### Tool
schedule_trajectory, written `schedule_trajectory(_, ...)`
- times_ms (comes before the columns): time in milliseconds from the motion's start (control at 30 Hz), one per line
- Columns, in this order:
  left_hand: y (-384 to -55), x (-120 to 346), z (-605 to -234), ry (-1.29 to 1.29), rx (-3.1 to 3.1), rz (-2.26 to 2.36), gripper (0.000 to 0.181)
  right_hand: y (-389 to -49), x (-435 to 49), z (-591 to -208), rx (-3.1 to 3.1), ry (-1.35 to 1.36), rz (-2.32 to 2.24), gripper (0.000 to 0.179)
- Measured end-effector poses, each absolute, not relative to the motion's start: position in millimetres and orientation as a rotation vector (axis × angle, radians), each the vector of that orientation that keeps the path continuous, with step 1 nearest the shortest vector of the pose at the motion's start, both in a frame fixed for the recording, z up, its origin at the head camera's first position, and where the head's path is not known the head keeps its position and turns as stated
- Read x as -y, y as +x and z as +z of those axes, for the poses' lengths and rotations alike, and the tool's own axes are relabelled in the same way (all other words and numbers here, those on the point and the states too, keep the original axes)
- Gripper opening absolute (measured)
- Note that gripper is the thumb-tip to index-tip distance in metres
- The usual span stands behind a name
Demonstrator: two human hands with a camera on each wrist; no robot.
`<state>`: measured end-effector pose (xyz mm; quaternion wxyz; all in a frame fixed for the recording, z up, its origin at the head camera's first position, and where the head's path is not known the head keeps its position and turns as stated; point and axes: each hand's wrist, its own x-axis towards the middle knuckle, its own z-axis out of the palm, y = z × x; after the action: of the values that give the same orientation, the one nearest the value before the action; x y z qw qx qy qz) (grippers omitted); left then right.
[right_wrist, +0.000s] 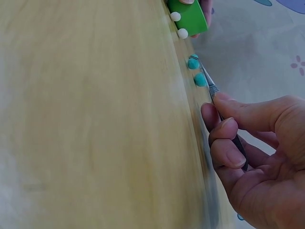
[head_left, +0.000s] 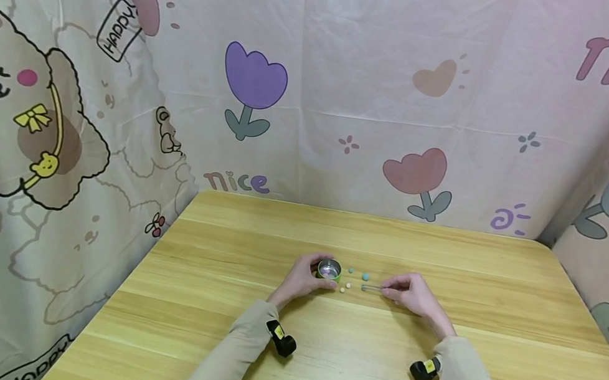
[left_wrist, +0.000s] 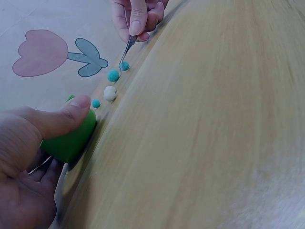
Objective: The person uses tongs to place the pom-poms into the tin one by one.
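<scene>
My left hand (head_left: 302, 277) holds a small round green tin (head_left: 329, 270), thumb on the near side and fingers behind. The tin stands upright on the table, its silvery inside facing up. My right hand (head_left: 411, 292) pinches metal tweezers (right_wrist: 213, 88) between thumb and fingers, pointing left toward the tin. Their bent tips are right at a teal ball (right_wrist: 193, 63). A second teal ball (right_wrist: 200, 79) lies close by the tweezers' shaft. Nearer the tin are a smaller teal ball (left_wrist: 96, 103) and two white balls (right_wrist: 182, 33) (right_wrist: 175, 16).
The wooden table (head_left: 318, 367) reaches back to a printed cloth (head_left: 339, 81) hanging behind it. More cloth (head_left: 12, 182) hangs along the left side. A black camera (head_left: 282, 340) sits on the left wrist, another camera (head_left: 424, 371) on the right.
</scene>
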<state>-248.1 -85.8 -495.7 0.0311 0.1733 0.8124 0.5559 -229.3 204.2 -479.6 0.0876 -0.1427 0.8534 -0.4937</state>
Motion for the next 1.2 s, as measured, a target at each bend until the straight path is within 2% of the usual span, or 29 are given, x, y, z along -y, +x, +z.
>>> schedule_trajectory(1200, -248, 86, -494, 0.527, -2.543, 1.644, 0.064, -228, -199, -466, -2.498, -0.304, -1.594, 0.026)
